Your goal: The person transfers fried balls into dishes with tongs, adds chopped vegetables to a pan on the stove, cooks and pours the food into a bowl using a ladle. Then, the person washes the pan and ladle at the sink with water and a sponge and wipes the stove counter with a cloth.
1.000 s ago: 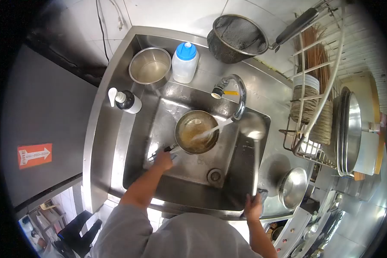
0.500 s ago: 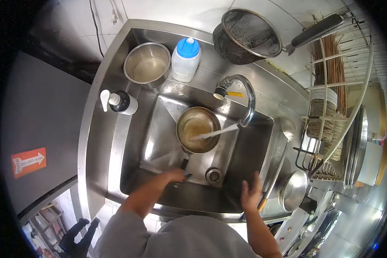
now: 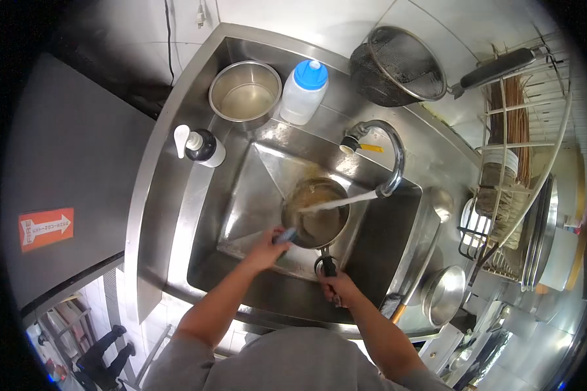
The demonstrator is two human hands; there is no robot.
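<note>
A small frying pan (image 3: 314,238) lies in the steel sink (image 3: 241,195), and water from the tap (image 3: 398,166) streams into it. My right hand (image 3: 339,288) is closed around the pan's black handle (image 3: 329,266), near the front of the sink. At the pan's left edge, my left hand (image 3: 265,251) grips a small blue-grey, pad-like piece (image 3: 285,235); its exact kind is unclear. Part of the drain is hidden behind the handle.
A steel pot (image 3: 244,91), a blue-capped bottle (image 3: 304,92) and a pump bottle (image 3: 203,147) stand along the sink's rim. Mesh strainers (image 3: 401,65), a ladle (image 3: 441,203), a metal bowl (image 3: 444,295) and a wire rack (image 3: 502,189) are at the right.
My right hand has moved left from the sink's right side and taken hold of the pan handle. My left hand has moved from near the handle up to the pan's edge. The view has shifted.
</note>
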